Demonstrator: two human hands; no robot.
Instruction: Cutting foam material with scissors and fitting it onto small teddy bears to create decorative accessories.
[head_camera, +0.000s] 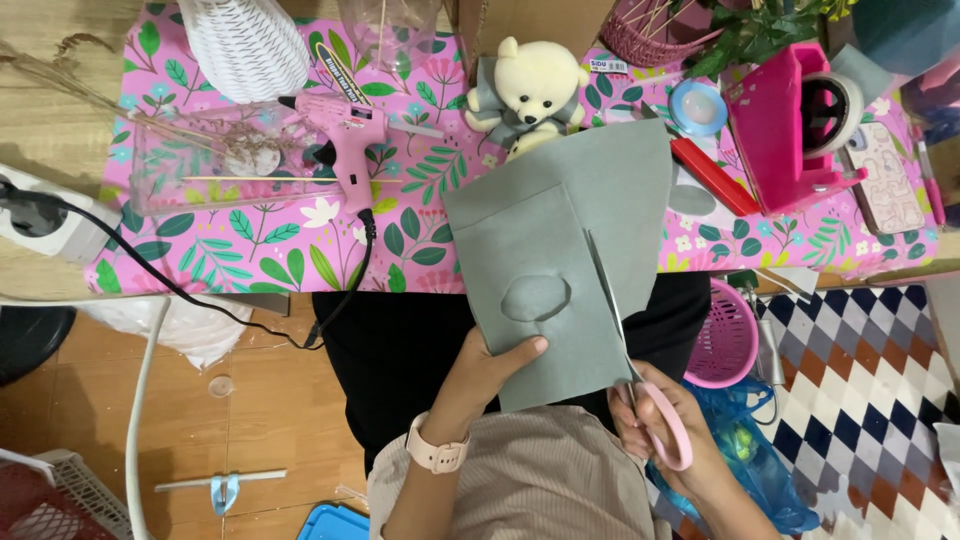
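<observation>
Two hands — left hand (487, 372) pinching one grey felt sheet (560, 260); right hand (668, 430) gripping one pink-handled scissors (655, 400).

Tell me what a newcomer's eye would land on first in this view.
At centre, the grey felt sheet stands out: the left hand grips its lower edge while the right hand works pink-handled scissors up into it. Behind it, a cream teddy bear sits on the pink floral tablecloth, with a pink glue gun to the left and a pink tape dispenser on the right.
</observation>
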